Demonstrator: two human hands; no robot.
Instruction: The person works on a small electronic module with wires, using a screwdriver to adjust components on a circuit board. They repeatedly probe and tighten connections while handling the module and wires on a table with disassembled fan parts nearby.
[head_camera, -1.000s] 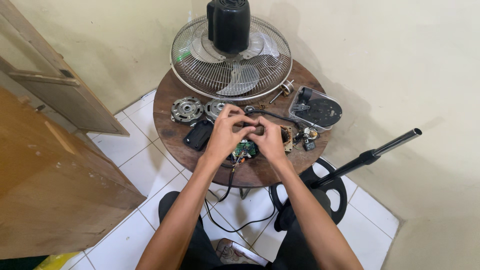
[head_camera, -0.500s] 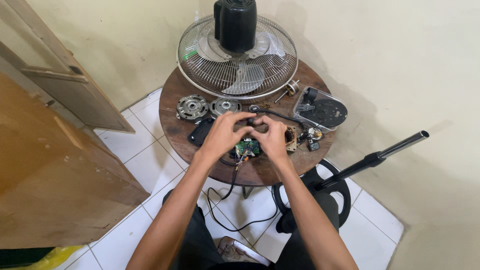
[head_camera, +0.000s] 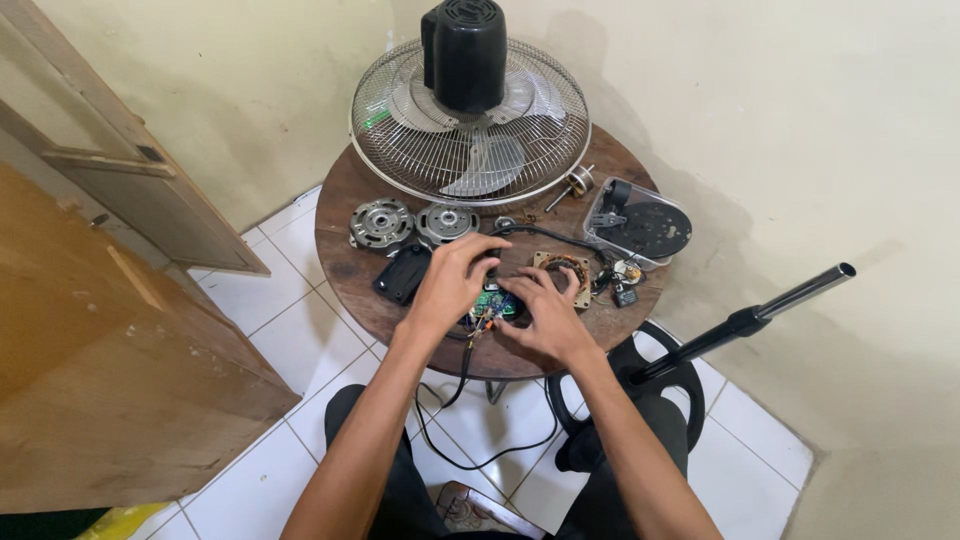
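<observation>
Round wooden table (head_camera: 345, 262) with fan grille (head_camera: 470, 140), two metal motor plates (head_camera: 412, 223), copper-wound stator (head_camera: 562, 277), green circuit board (head_camera: 494, 303).

Both hands, left hand (head_camera: 452, 280) and right hand (head_camera: 545, 318), grip a green circuit board (head_camera: 492, 304).

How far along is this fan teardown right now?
Done: fan cage, two round metal covers and copper coil ring lie loose on the round table. In hand: left hand and right hand work a green circuit board. Left: everything remains unassembled.
</observation>
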